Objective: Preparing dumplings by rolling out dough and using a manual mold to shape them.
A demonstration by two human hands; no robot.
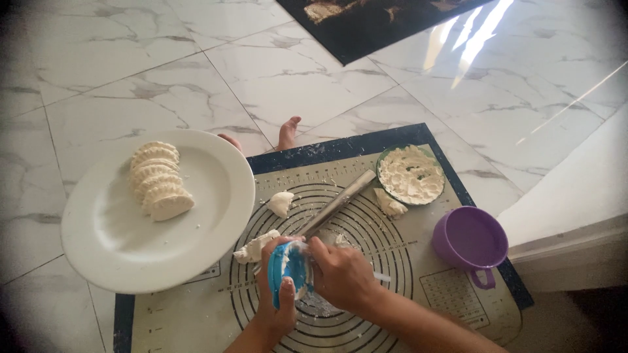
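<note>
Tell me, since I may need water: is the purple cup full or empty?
Cannot tell: the purple cup stands upright, its inside evenly purple.

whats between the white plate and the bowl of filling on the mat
In the head view, a small dough lump and the metal rolling pin lie on the mat between the white plate and the bowl of filling.
</note>
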